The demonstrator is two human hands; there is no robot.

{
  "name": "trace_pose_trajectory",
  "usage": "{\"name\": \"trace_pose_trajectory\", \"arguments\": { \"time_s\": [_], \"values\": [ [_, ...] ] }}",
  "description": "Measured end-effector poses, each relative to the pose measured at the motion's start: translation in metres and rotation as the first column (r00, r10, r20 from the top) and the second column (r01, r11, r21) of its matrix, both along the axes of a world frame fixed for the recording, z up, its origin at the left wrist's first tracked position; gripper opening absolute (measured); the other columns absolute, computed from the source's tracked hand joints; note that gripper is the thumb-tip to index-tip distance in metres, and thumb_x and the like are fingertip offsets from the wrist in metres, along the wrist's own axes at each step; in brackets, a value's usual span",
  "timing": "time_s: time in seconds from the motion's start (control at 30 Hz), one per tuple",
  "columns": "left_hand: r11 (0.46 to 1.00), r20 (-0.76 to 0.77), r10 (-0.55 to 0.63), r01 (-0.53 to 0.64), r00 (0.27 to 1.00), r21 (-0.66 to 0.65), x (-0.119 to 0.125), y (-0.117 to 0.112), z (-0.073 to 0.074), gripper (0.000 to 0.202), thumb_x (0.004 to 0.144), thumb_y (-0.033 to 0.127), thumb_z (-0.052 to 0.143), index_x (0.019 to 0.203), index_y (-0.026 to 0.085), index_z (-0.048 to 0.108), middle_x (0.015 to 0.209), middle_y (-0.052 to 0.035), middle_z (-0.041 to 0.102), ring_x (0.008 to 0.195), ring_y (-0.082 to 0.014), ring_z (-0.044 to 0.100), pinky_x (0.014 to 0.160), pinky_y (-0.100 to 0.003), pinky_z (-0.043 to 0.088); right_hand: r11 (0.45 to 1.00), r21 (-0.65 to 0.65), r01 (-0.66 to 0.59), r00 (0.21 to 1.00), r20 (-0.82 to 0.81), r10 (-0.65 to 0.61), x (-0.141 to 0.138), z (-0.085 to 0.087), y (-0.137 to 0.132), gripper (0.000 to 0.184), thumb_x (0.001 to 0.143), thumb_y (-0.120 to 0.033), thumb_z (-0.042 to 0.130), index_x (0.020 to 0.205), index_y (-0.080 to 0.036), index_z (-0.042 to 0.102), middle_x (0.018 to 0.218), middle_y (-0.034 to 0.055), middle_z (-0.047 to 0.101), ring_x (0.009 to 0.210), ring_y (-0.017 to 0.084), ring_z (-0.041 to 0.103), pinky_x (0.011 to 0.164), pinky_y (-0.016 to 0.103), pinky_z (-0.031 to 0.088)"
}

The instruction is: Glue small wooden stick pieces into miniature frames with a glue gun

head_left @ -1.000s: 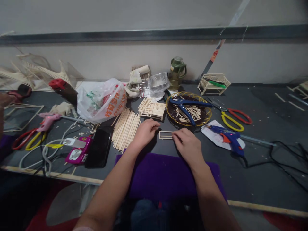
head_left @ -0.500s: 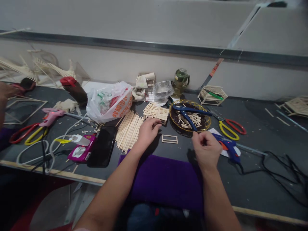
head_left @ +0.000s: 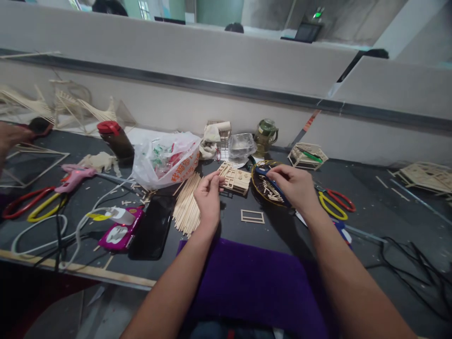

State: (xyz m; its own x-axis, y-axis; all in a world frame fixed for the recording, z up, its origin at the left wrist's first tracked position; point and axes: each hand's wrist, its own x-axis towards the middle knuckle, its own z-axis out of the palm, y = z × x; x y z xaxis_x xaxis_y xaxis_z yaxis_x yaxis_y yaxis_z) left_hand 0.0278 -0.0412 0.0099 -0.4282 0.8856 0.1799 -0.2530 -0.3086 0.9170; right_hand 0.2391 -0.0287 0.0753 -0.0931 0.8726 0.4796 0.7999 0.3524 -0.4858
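Note:
My left hand [head_left: 209, 197] is closed in a pinch beside the small wooden stick model [head_left: 237, 179]; whatever lies between its fingertips is too small to make out. Over the yellow-rimmed basket [head_left: 254, 190] hangs my right hand [head_left: 294, 186], thumb and fingers pressed together by the blue-handled pliers [head_left: 282, 192]. Short cut sticks [head_left: 270, 194] lie inside the basket. I cannot tell whether the right fingers grip anything. A little rectangular stick frame [head_left: 252, 217] rests flat on the table between my hands. Left of them is a pile of long thin sticks [head_left: 186, 209].
A black phone [head_left: 151, 230], a purple power strip [head_left: 123, 228] and a pink glue gun [head_left: 76, 176] lie to the left. A plastic bag [head_left: 164, 160] and red-lidded bottle [head_left: 115, 141] stand behind. Red-and-yellow-handled pliers [head_left: 334, 205] and a partly hidden blue glue gun [head_left: 341, 230] are right.
My right hand has moved up and left from the table onto the basket. My left hand stays near the stick model, its fingers now raised in a pinch. The camera view has tilted up.

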Motion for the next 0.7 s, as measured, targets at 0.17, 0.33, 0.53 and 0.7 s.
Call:
{"name": "trace_pose_trajectory", "arguments": {
  "time_s": [0.17, 0.33, 0.53, 0.7],
  "values": [
    [0.993, -0.074, 0.113, -0.114, 0.991, -0.007, -0.002, 0.0, -0.001, 0.027, 0.087, 0.037, 0.054, 0.102, 0.017, 0.065, 0.093, -0.0061, 0.065, 0.071, -0.0117, 0.057, 0.058, -0.02, 0.045, 0.987, -0.156, -0.048, 0.921, 0.374, 0.104, -0.024, -0.009, 0.045, 0.014, 0.082, -0.019, 0.059, 0.088, -0.022, 0.072, 0.091, 0.0024, 0.071, 0.085, 0.016, 0.061, 0.07, 0.024, 0.039],
    [0.994, -0.089, 0.099, -0.102, 0.991, -0.029, -0.002, 0.003, -0.006, 0.024, 0.088, 0.033, 0.052, 0.102, 0.018, 0.064, 0.091, -0.0056, 0.066, 0.074, -0.0132, 0.058, 0.064, -0.023, 0.045, 0.967, -0.25, 0.039, 0.822, 0.558, 0.111, -0.041, -0.022, 0.067, 0.018, 0.083, -0.022, 0.056, 0.089, -0.023, 0.073, 0.091, 0.0045, 0.071, 0.086, 0.018, 0.061, 0.062, 0.024, 0.034],
    [0.997, -0.035, 0.08, -0.079, 0.996, 0.007, 0.001, 0.0, -0.004, 0.021, 0.083, 0.03, 0.059, 0.098, 0.018, 0.066, 0.095, -0.0069, 0.066, 0.087, -0.0174, 0.06, 0.077, -0.029, 0.047, 0.964, -0.259, 0.059, 0.804, 0.585, 0.108, -0.048, -0.024, 0.072, 0.017, 0.078, -0.02, 0.057, 0.082, -0.024, 0.073, 0.087, 0.0052, 0.071, 0.081, 0.019, 0.061, 0.059, 0.025, 0.032],
    [0.999, -0.001, 0.037, -0.037, 0.999, 0.002, 0.001, 0.0, -0.003, 0.02, 0.082, 0.029, 0.06, 0.098, 0.018, 0.066, 0.094, -0.0064, 0.066, 0.087, -0.017, 0.06, 0.077, -0.029, 0.047, 0.976, -0.212, 0.041, 0.847, 0.526, 0.078, -0.043, -0.013, 0.05, 0.016, 0.083, -0.023, 0.054, 0.087, -0.022, 0.069, 0.088, 0.0051, 0.069, 0.084, 0.019, 0.06, 0.063, 0.025, 0.036]
  ]
}}
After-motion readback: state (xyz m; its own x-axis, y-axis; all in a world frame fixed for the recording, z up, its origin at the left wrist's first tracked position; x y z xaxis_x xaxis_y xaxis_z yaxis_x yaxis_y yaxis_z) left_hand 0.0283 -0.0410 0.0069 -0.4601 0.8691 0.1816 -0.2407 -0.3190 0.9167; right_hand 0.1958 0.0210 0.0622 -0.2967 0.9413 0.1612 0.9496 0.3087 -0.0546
